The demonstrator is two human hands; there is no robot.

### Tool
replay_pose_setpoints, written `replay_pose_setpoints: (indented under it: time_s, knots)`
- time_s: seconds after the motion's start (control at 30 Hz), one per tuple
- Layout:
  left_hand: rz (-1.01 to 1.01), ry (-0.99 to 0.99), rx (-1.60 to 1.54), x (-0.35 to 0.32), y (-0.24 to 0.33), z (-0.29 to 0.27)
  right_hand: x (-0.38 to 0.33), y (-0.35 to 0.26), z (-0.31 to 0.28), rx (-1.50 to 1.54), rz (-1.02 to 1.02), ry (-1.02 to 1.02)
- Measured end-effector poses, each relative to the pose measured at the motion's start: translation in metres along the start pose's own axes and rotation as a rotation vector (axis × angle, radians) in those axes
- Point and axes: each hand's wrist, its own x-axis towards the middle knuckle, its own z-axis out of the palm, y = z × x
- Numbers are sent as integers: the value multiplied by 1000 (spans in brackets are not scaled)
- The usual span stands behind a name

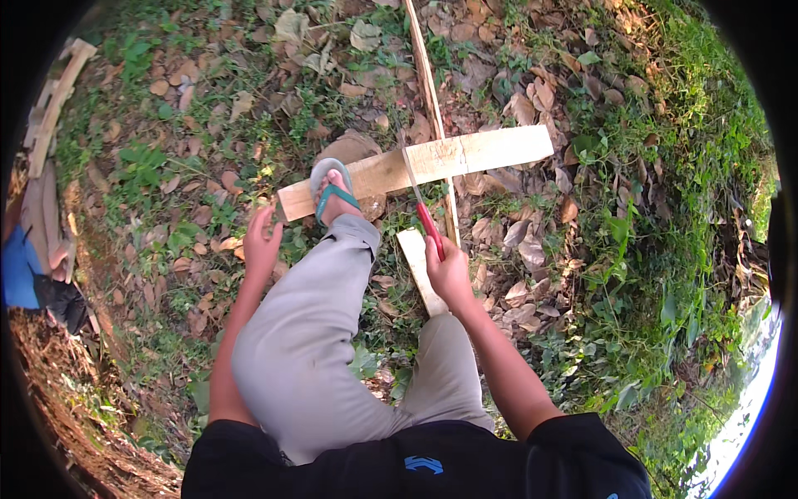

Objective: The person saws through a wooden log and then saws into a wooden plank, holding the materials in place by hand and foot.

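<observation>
A squared wooden beam (490, 150) lies crosswise in front of me, tilted with its right end farther away. My right hand (450, 271) is closed around the red handle of a handsaw (429, 221). The saw's narrow blade stands across the beam near its middle. At the beam's left end, my left hand (262, 239) has its fingers bent against the end corner. My left foot, in a grey and teal flip-flop (335, 190), presses on top of the beam beside that hand.
Under the beam runs a long thin wooden strip (427, 79), pointing away from me. A shorter wood piece (421, 270) lies near my right knee. Dry leaves and low green plants cover the ground. More planks (58, 112) and a blue item (20, 270) are at far left.
</observation>
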Motion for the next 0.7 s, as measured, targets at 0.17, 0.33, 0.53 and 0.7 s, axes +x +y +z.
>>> replay_pose_setpoints:
  time_s: [0.17,0.33,0.53,0.7]
  knots:
    - [-336,-108,129,-241,-105,-131,14,-46,8,-130,29,-18]
    - [-470,-56,40,-400,-73,-156,34,-49,-4,-201,-77,26]
    - [-430,148,-178,-286,-97,-128,68,-37,0,-103,8,-48]
    - [-14,-75,-93,-103,-9,-47,66,-15,-16,130,38,-184]
